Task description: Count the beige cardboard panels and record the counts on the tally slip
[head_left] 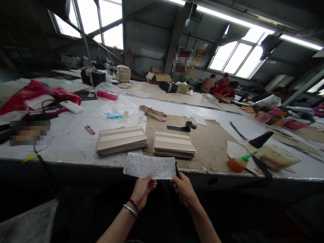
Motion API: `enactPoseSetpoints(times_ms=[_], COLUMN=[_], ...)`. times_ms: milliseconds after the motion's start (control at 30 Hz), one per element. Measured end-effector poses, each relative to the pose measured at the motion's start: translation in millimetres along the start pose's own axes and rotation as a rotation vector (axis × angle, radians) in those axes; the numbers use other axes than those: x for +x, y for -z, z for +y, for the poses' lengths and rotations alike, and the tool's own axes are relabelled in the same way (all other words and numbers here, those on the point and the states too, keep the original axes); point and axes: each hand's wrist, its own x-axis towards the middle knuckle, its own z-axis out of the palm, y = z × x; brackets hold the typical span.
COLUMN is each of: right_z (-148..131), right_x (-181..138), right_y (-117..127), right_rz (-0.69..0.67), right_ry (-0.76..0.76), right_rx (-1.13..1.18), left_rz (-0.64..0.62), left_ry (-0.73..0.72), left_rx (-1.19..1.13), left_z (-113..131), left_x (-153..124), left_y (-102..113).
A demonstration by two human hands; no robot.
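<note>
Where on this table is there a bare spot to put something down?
On the brown paper, between the right stack of beige boards and the orange bottle. Also on the white tabletop, left of the red clippers and left stack. It's crowded farther left, around the red bag, and right, around the cloudy bottle.

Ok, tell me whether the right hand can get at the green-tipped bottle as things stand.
Probably, once freed: the right hand holds the paper sheet and a slim dark object, but nothing seems to stand between it and the green-tipped bottle.
</note>
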Motion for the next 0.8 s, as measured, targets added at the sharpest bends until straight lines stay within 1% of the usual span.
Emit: enactPoseSetpoints(times_ms=[233, 533, 800], right_z=[-4.5, -3.5, -3.9], right_x=[1.2, 11.6, 13.7], right_y=[-6.2, 1.0, 0.0], right_rz=[0.036, 0.009, 0.011], right_ry=[-0.007, -0.036, -0.063], right_rx=[0.051, 0.073, 0.121], left_rz=[0.001, 0.056, 0.090], left_ry=[0.002, 0.002, 0.034], left_rx=[0.015, 0.015, 0.046], left_z=[3.9, 1.4, 5.4], left_x=[2.3, 11.3, 10.0], left_y=[-2.9, -7.4, -14.7])
